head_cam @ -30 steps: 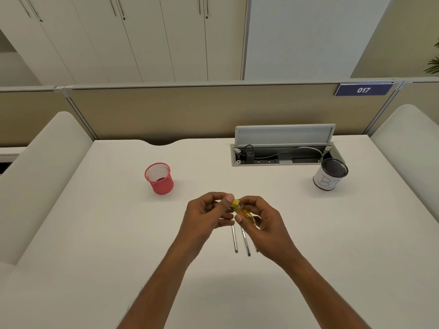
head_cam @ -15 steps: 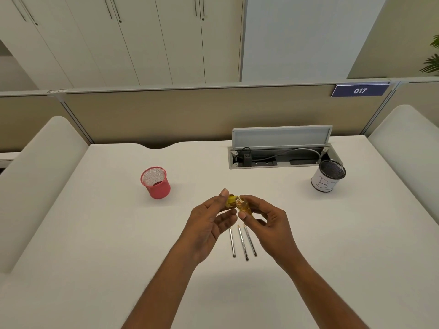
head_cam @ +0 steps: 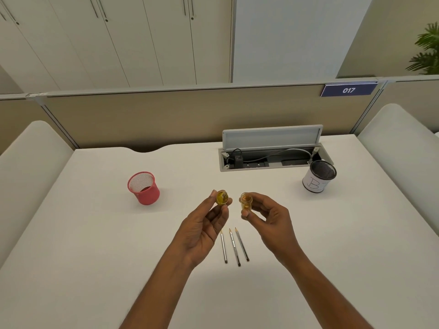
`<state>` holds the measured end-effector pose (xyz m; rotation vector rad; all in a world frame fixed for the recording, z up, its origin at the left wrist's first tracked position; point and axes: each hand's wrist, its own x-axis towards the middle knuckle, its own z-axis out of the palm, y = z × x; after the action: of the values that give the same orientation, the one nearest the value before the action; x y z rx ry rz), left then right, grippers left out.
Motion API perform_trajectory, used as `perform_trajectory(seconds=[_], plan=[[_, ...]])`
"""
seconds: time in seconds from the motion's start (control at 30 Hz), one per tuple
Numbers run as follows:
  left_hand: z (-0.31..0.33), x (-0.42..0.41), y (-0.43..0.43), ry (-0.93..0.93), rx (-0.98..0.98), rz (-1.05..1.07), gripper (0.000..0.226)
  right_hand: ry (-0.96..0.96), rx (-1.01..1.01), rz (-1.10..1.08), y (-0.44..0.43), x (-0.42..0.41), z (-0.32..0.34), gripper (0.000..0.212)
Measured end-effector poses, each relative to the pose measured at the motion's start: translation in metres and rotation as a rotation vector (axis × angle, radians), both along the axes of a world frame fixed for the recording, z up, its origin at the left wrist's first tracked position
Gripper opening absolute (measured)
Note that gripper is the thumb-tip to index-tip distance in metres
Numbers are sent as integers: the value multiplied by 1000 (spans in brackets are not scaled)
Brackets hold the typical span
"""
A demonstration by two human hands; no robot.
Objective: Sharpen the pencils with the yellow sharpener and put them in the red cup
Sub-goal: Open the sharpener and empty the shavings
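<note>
Yellow sharpener (head_cam: 222, 197) — two round, amber-tinted halves, held apart.

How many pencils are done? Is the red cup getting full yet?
Hardly started. No pencil stands in the red cup. All three pencils lie on the table. The yellow sharpener is in two pieces: the left hand pinches one, the right hand the other piece. Left to do: probably rejoin it, sharpen each pencil, drop each in the cup.

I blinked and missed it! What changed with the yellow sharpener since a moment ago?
The hands pulled it apart. The left hand moved left pinching the sharpener top; the right hand moved right holding the sharpener tub. The three pencils and red cup stayed put.
</note>
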<state>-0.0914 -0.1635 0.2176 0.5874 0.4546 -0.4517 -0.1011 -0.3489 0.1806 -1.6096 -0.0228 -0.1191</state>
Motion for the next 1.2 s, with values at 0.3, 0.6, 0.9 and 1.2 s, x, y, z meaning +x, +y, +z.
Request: perform_trajectory(seconds=[0.3, 0.6, 0.9, 1.2], plan=[[-15, 18, 1, 19, -86, 10, 27, -39, 0, -159, -77, 50, -3, 41], [-42, 35, 9, 19, -201, -19, 74, -12, -144, -402, -178, 104, -5, 37], [-66, 37, 20, 8, -243, -5, 76, 193, -422, -644, -241, 144, -36, 45], [-73, 41, 22, 16, -235, 11, 75, 273, -917, -507, -255, 156, -48, 71]])
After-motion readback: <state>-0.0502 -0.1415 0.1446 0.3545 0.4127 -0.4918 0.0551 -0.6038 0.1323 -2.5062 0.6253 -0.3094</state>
